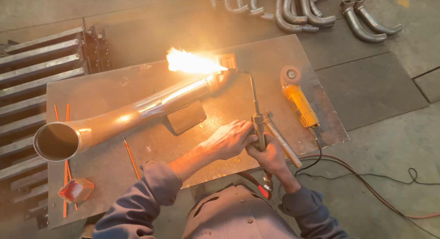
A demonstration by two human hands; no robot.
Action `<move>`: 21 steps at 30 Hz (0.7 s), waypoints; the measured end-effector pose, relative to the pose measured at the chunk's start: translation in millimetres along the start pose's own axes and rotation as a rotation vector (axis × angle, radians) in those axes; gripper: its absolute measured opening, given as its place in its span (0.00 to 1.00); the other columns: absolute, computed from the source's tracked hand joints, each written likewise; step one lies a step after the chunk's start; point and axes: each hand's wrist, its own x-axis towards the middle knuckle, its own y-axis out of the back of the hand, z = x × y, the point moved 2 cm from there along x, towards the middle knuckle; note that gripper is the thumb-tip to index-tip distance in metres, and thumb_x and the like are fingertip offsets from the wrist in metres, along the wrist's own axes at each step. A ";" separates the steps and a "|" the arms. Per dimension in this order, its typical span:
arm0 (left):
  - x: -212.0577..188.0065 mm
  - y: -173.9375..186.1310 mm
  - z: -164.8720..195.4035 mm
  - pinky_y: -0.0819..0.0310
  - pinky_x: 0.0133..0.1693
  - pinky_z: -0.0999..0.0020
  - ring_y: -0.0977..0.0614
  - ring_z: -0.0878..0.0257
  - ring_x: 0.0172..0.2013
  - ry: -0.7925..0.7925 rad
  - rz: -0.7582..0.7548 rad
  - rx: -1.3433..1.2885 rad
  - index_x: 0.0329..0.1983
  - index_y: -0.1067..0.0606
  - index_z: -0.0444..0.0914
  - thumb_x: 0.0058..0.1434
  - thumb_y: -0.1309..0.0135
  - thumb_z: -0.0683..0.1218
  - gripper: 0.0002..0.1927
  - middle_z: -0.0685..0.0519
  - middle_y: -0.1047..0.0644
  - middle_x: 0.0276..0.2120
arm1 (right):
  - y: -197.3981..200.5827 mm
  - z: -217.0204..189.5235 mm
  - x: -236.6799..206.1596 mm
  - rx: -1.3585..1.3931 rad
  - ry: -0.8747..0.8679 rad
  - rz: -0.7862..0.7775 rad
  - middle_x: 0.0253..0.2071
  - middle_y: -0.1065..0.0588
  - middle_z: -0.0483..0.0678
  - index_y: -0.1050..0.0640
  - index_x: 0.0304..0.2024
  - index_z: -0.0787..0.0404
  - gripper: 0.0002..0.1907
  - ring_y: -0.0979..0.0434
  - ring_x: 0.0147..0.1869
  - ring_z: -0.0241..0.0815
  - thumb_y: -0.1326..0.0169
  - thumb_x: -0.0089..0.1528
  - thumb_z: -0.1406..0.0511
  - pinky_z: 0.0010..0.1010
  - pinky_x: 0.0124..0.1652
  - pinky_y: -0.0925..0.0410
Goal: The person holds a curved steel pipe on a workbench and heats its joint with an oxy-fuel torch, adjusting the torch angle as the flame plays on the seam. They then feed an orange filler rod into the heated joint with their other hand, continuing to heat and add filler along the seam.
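A gas torch (258, 113) runs from my hands up to a bent tip, where a bright orange flame (190, 62) blows left over the far end of a large metal pipe (137, 111). The pipe lies slanted on a steel plate table (270, 56), its open flared mouth (57, 141) at the near left. My right hand (269, 154) grips the torch handle. My left hand (230, 139) rests on the torch's valve body just beside it. Both sleeves are grey-blue.
A yellow angle grinder (299, 99) lies on the plate to the right of the torch. Thin orange rods (131, 156) and a small red-white tin (76, 189) sit near the left. Bent exhaust pipes (298, 12) lie on the floor beyond. Metal bars (36, 69) are stacked left. Hoses (366, 184) trail right.
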 end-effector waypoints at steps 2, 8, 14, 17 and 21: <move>1.8 -4.6 -4.0 0.29 0.43 0.50 0.22 0.43 0.44 -0.006 -0.036 0.049 0.39 0.32 0.35 0.70 0.53 0.54 0.17 0.42 0.24 0.37 | -0.7 0.4 -3.0 0.016 -0.001 -0.016 0.25 0.33 0.35 0.26 0.31 0.61 0.09 0.37 0.30 0.24 0.38 0.58 0.65 0.21 0.28 0.39; 3.5 -19.4 -14.0 0.30 0.39 0.47 0.22 0.41 0.40 0.013 -0.121 0.022 0.38 0.34 0.34 0.71 0.54 0.54 0.18 0.40 0.24 0.33 | -0.5 1.2 -10.2 0.025 -0.065 -0.017 0.24 0.33 0.36 0.26 0.32 0.63 0.08 0.37 0.28 0.25 0.39 0.59 0.66 0.23 0.27 0.41; 11.4 -23.9 -19.8 0.30 0.43 0.46 0.21 0.40 0.41 0.063 -0.186 -0.038 0.44 0.32 0.34 0.70 0.56 0.54 0.17 0.40 0.22 0.37 | 2.0 2.1 -7.9 0.158 0.018 -0.074 0.27 0.27 0.38 0.23 0.39 0.63 0.08 0.31 0.30 0.25 0.40 0.59 0.66 0.21 0.30 0.35; 13.9 -22.9 -21.6 0.30 0.44 0.45 0.21 0.39 0.43 0.071 -0.181 -0.030 0.45 0.32 0.34 0.70 0.56 0.55 0.18 0.39 0.22 0.38 | 2.0 5.4 -3.8 0.115 0.003 -0.033 0.27 0.27 0.38 0.22 0.39 0.64 0.08 0.31 0.30 0.25 0.40 0.59 0.66 0.21 0.30 0.35; 16.3 -20.9 -22.5 0.30 0.44 0.45 0.21 0.39 0.43 0.041 -0.176 -0.043 0.44 0.32 0.34 0.71 0.56 0.55 0.18 0.39 0.22 0.38 | 1.8 9.2 -1.2 0.078 -0.011 0.010 0.25 0.29 0.37 0.22 0.37 0.64 0.08 0.34 0.28 0.25 0.39 0.59 0.66 0.22 0.28 0.38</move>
